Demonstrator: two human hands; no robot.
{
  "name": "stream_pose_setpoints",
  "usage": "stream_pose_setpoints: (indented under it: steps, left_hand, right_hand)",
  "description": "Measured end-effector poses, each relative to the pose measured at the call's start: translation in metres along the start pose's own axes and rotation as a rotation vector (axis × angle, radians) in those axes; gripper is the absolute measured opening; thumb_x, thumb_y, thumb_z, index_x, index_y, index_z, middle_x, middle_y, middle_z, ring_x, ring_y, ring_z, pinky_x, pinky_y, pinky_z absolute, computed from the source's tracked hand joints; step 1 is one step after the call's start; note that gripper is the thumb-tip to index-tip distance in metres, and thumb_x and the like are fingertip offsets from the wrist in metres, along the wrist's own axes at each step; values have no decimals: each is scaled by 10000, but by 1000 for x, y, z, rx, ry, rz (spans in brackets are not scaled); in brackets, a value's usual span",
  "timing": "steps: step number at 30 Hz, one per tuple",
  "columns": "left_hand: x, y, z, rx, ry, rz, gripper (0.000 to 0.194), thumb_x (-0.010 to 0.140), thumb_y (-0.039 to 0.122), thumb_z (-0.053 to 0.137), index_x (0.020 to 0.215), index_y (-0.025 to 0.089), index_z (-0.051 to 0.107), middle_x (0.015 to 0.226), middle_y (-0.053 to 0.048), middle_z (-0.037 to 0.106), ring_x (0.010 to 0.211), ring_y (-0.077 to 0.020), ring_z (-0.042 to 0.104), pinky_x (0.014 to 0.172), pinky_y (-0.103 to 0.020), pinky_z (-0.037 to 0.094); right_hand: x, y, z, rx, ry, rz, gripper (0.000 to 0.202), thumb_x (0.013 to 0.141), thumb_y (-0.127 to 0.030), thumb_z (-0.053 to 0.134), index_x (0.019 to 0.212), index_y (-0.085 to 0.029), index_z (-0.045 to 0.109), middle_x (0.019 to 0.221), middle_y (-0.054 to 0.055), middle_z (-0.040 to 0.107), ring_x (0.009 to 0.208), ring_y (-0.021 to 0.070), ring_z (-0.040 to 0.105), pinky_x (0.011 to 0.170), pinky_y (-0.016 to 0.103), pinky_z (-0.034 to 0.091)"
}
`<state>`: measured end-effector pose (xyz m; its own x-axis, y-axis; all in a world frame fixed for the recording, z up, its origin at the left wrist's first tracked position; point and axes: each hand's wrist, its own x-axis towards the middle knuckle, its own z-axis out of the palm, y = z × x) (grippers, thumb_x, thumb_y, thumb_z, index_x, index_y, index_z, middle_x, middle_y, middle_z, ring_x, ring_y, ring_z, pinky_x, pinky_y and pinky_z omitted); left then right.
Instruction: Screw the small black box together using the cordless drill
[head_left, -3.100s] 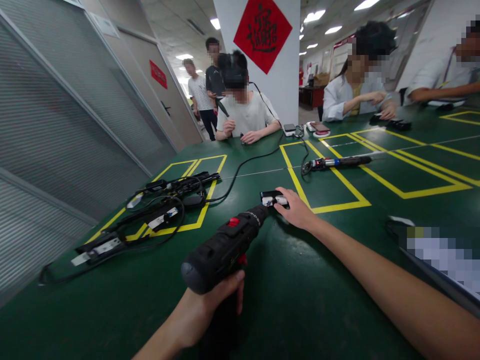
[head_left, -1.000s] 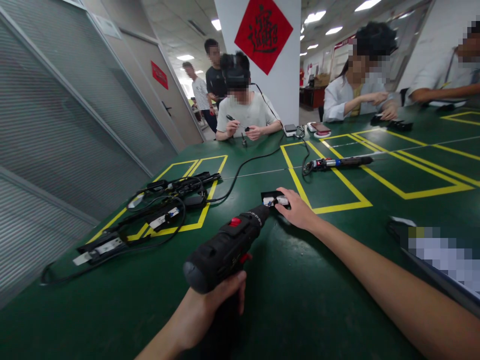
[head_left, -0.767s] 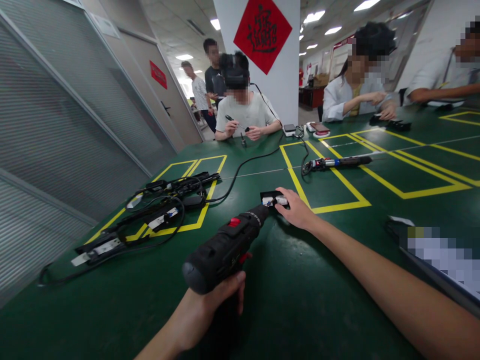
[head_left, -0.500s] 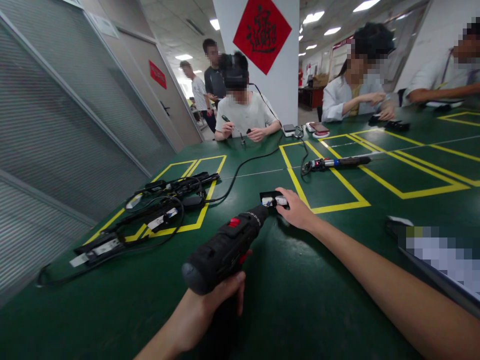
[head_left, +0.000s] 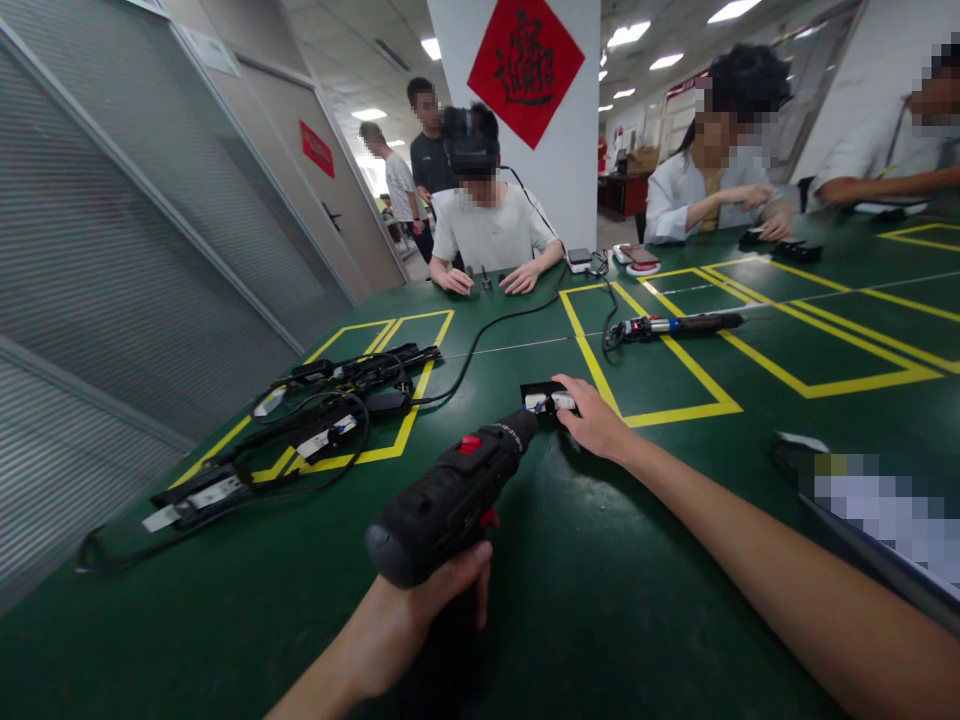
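My left hand [head_left: 431, 605] is wrapped round the handle of a black cordless drill [head_left: 442, 500] with red switches. The drill points forward and to the right, and its chuck end meets a small black part with white pieces [head_left: 538, 402] on the green table. My right hand [head_left: 592, 415] grips that part from its right side, thumb and fingers about its edge. Whether the drill's bit touches the part, I cannot make out.
Black cabled devices with white labels [head_left: 322, 440] lie on the left. A pen-shaped electric screwdriver [head_left: 682, 325] lies on the right, beyond my right arm. A dark-edged object with a blurred face [head_left: 885, 510] is at the right edge. Co-workers sit across the green table [head_left: 615, 620].
My hands, the drill and the black part hold nearly the same place. Across the table, a co-worker has put down a screwdriver-like tool and lowered both hands to the table.
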<state>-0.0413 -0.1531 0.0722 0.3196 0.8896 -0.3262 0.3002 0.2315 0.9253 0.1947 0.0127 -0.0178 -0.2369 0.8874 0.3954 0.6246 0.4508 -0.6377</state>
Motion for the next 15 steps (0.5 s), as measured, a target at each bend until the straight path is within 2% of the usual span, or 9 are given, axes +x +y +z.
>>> stream_pose_setpoints:
  steps: [2,5,8,12,15]
  left_hand:
    - [0,3,1,11,-1,3,314,866,362,485,1073,134,542,683,-27,582,614,-177,546,630,-345,437]
    - [-1,4,1,27,-8,12,322,868,369,483,1083,132,525,666,-18,579,603,-175,542,622,-344,432]
    - [0,3,1,23,-7,10,289,873,363,478,1023,128,555,658,-17,578,605,-172,541,623,-341,431]
    - [1,0,3,4,32,38,251,865,355,490,826,133,600,645,-22,572,593,-160,529,608,-326,432]
    - [2,-2,3,-25,57,45,239,850,355,514,907,138,596,627,-16,573,585,-164,531,596,-322,437]
  right_hand:
    - [1,0,1,12,2,11,409,862,-279,417,1267,-222,407,1133,88,513,1045,215,482,929,385,371]
    - [1,-1,1,14,7,8,428,866,-353,438,1273,-226,400,1151,92,502,1054,221,483,921,385,378]
    - [1,-1,2,4,12,1,427,861,-352,455,1268,-232,404,1153,91,502,1054,221,486,920,386,379]
    - [1,0,2,-7,19,-8,418,860,-338,460,1261,-232,410,1133,89,514,1050,222,488,923,391,375]
    - [0,1,2,-5,21,-9,416,863,-345,456,1261,-234,409,1138,88,510,1049,222,488,921,393,378]
